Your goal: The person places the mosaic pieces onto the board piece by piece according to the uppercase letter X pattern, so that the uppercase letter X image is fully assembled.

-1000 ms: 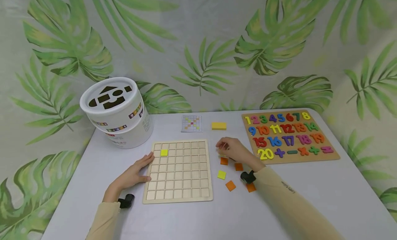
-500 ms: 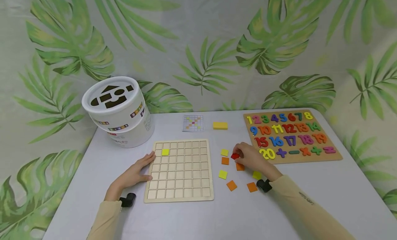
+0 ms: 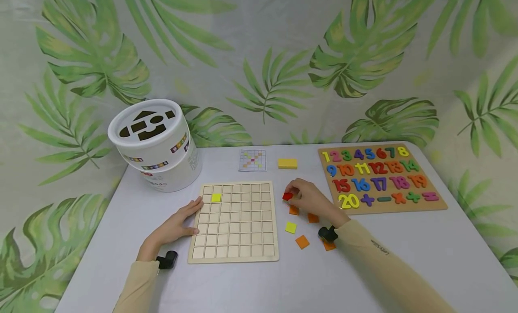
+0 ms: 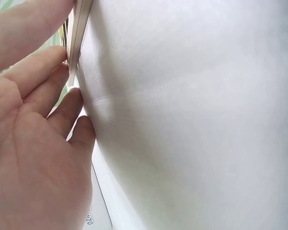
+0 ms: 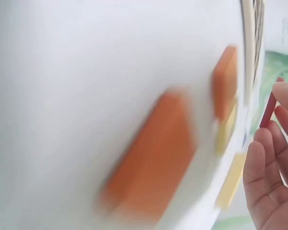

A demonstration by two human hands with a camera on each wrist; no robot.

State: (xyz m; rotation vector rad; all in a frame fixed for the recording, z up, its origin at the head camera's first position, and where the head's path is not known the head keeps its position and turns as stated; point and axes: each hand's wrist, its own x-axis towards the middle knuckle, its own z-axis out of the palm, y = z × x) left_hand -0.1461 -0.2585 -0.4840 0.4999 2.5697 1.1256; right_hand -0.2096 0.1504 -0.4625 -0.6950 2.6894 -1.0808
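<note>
In the head view, my right hand (image 3: 310, 198) pinches a small red square tile (image 3: 287, 196) in the air, just right of the wooden grid board (image 3: 234, 235). The right wrist view shows the same red tile (image 5: 269, 110) edge-on between thumb and fingers. Resting against the board's left edge is my left hand (image 3: 175, 224), fingers extended; in the left wrist view its fingers (image 4: 43, 91) touch the board's side. One yellow tile (image 3: 216, 198) sits in a cell near the board's upper left. Below the right hand lie a yellow tile (image 3: 290, 227) and several orange tiles (image 3: 302, 242).
Behind the board lie a printed pattern card (image 3: 252, 160) and a yellow block (image 3: 287, 163). A number puzzle board (image 3: 404, 207) occupies the right back of the white table (image 3: 243, 288). A lidded white bucket (image 3: 178, 173) stands at the back left.
My right hand first moved right and took hold of the red tile among the loose tiles, then carried it left toward the board. My left hand has stayed on the board's edge.
</note>
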